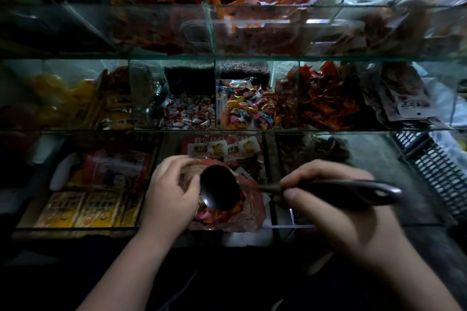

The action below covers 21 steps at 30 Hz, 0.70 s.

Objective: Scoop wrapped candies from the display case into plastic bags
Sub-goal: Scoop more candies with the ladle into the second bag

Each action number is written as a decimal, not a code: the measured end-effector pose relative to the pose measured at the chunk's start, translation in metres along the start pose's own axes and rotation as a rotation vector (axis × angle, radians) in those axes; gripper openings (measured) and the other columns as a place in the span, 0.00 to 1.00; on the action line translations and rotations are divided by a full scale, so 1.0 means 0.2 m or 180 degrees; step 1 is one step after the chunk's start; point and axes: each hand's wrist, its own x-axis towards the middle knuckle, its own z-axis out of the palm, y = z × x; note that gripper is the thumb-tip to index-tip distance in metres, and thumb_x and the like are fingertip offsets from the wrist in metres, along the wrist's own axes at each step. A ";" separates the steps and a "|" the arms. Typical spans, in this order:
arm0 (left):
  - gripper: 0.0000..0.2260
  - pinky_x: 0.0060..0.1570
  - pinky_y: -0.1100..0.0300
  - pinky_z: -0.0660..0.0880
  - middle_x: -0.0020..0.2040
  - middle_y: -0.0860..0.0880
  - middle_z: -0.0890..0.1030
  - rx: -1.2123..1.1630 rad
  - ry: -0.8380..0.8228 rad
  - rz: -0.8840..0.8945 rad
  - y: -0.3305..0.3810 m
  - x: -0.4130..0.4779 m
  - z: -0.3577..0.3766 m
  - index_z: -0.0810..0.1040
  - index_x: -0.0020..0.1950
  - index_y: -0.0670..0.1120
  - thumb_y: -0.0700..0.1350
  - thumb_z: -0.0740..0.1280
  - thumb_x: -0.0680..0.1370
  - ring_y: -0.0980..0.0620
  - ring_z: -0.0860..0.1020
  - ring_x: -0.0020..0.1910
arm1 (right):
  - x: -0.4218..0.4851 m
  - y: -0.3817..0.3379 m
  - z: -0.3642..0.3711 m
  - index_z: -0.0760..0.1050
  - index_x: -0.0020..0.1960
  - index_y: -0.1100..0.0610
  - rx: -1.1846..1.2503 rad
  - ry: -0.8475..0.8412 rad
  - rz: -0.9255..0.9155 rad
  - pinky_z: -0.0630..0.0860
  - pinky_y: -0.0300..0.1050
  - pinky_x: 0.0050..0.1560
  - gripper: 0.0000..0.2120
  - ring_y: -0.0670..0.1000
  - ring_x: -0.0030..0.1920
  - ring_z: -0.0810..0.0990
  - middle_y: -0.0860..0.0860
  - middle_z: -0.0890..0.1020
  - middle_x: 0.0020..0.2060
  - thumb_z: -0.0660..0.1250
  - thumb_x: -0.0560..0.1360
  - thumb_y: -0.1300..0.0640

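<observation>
My left hand [171, 194] grips the rim of a thin reddish plastic bag [249, 212] and holds its mouth wide in front of the glass display case [227, 131]. Colourful wrapped candies [214, 214] lie inside the bag. My right hand [336, 199] grips the dark handle of a black ladle [219, 187], whose bowl hangs over the bag's mouth. More wrapped candies fill the middle shelf: a multicoloured heap [249, 106] and a red-and-white heap [189, 113] to its left.
The case has three glass tiers split by glass dividers, holding red snack packets [326, 93], yellow items [55, 93] and flat orange packs [83, 207]. A black plastic crate [434, 166] stands at the right.
</observation>
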 end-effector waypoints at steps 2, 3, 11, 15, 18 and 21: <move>0.11 0.66 0.58 0.66 0.61 0.57 0.72 0.0271 -0.0237 -0.0146 -0.08 -0.06 -0.01 0.81 0.59 0.51 0.43 0.72 0.77 0.54 0.70 0.66 | 0.01 -0.05 0.09 0.82 0.43 0.47 -0.0003 0.0126 -0.0401 0.76 0.28 0.42 0.02 0.40 0.40 0.84 0.41 0.86 0.39 0.71 0.72 0.53; 0.12 0.68 0.58 0.65 0.64 0.56 0.72 0.0383 -0.0433 -0.0261 -0.11 -0.08 0.00 0.83 0.60 0.52 0.43 0.71 0.77 0.53 0.68 0.69 | 0.02 -0.03 0.15 0.82 0.45 0.47 -0.0129 0.0028 -0.0475 0.75 0.27 0.42 0.04 0.39 0.42 0.84 0.40 0.85 0.40 0.71 0.71 0.52; 0.26 0.64 0.72 0.63 0.76 0.57 0.68 0.0253 -0.0716 -0.0527 -0.17 -0.11 0.06 0.67 0.79 0.50 0.36 0.60 0.81 0.58 0.69 0.71 | 0.24 0.38 0.70 0.82 0.45 0.51 -0.0241 0.0094 0.0264 0.76 0.33 0.48 0.01 0.39 0.45 0.82 0.42 0.83 0.39 0.73 0.74 0.57; 0.30 0.69 0.68 0.64 0.78 0.57 0.65 0.0173 -0.0813 -0.0555 -0.18 -0.12 0.06 0.62 0.81 0.51 0.35 0.59 0.80 0.57 0.67 0.74 | 0.23 0.40 0.74 0.83 0.39 0.49 0.0599 0.0302 0.0718 0.75 0.30 0.43 0.02 0.40 0.41 0.83 0.42 0.85 0.37 0.73 0.71 0.54; 0.31 0.73 0.60 0.66 0.78 0.59 0.65 -0.0017 -0.0815 -0.0496 -0.17 -0.12 0.04 0.60 0.82 0.52 0.33 0.58 0.80 0.60 0.66 0.74 | 0.23 0.39 0.75 0.84 0.38 0.51 0.0837 0.0465 0.0872 0.76 0.31 0.45 0.08 0.40 0.41 0.83 0.44 0.86 0.37 0.75 0.73 0.62; 0.33 0.72 0.63 0.66 0.77 0.60 0.65 -0.0012 -0.0770 -0.0531 -0.15 -0.13 0.03 0.59 0.82 0.55 0.33 0.58 0.79 0.61 0.67 0.73 | 0.23 0.37 0.72 0.84 0.36 0.55 0.1186 0.0829 0.1328 0.80 0.39 0.50 0.09 0.47 0.44 0.85 0.50 0.86 0.37 0.75 0.73 0.65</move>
